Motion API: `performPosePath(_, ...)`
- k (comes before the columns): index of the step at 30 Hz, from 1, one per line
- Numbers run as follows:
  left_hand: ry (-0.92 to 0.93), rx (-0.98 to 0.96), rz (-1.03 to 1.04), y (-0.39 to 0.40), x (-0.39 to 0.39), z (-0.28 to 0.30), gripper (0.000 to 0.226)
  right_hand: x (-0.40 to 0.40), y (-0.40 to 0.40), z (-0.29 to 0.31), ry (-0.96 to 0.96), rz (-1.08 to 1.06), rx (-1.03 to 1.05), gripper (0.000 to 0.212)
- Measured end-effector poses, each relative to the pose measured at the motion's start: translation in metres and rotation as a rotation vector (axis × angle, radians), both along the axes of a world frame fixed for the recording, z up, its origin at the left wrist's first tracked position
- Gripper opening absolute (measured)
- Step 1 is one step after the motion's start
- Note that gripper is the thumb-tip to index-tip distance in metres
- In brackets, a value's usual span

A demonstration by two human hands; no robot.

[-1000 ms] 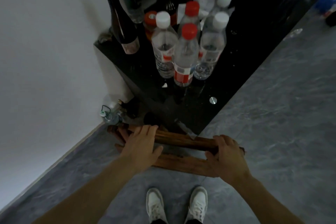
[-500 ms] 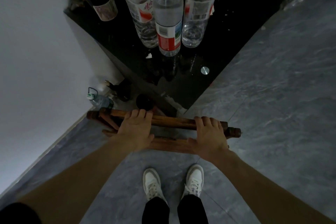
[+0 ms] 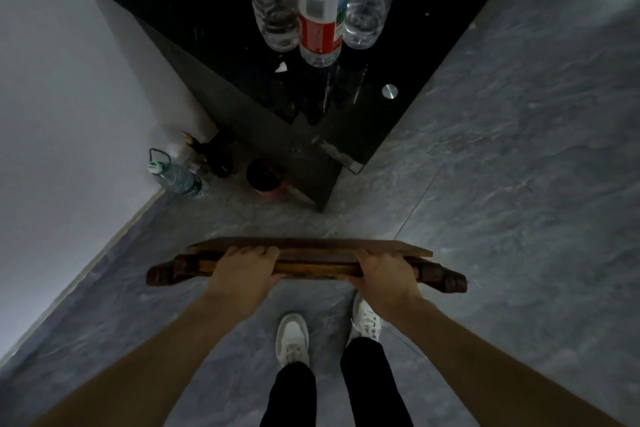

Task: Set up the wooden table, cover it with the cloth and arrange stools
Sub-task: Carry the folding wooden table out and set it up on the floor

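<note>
Grey marble-look floor (image 3: 519, 218) in a dim corner, and above it the folded wooden table (image 3: 311, 258) hangs flat and level, just ahead of the person's white sneakers (image 3: 292, 336). Left hand (image 3: 244, 270) wraps the near rail toward the left end, right hand (image 3: 386, 269) does the same toward the right, fingers curled over the top, so the wood spans between both grips with dark ends poking out past each. Beyond sits a black cabinet (image 3: 242, 107) loaded with plastic water bottles (image 3: 320, 10), plus one small bottle (image 3: 178, 178) lying by the wall.

A home room — glossy black cabinet (image 3: 398, 55) crowded with water bottles (image 3: 320, 7); grey tiled floor (image 3: 519, 184).
</note>
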State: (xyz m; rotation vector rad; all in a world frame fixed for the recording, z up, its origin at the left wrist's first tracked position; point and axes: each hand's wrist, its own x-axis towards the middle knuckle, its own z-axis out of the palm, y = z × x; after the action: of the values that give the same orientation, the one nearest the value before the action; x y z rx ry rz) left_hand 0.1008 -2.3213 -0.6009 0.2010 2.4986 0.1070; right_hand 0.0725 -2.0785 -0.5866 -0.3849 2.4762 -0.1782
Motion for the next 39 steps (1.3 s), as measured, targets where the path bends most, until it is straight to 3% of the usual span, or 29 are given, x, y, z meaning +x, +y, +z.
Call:
performPosePath(3,0.040,0.035,-0.023,-0.003,-0.002,-0.003,0.041,0.003,-0.003,-0.005,0.065,-0.019,0.037,0.037)
performPosePath(8,-0.179,0.119,0.046,-0.008,-0.006,-0.003,0.038,0.004,-0.001,0.002,-0.029,-0.081,0.006,0.038)
performPosePath(11,-0.170,0.147,0.023,-0.006,0.007,0.016,0.035,0.018,0.009,0.025,0.018,-0.090,-0.019,0.036)
performPosePath(16,-0.019,0.191,-0.038,0.008,0.021,0.097,0.033,0.035,0.026,0.097,0.055,-0.104,0.000,0.040)
performPosePath(22,0.045,0.164,-0.137,0.024,0.035,0.221,0.025,0.065,0.036,0.216,0.130,-0.112,0.066,0.023)
performPosePath(28,0.475,0.036,-0.313,0.047,0.054,0.302,0.022,0.107,0.054,0.305,0.444,-0.144,0.126,0.014)
performPosePath(32,0.749,0.145,-0.386,0.064,0.049,0.346,0.023,0.120,0.076,0.353,0.676,-0.246,0.089,0.007)
performPosePath(39,0.908,0.234,-0.535,0.093,0.055,0.394,0.021,0.163,0.106,0.396,0.806,-0.338,0.066,0.012)
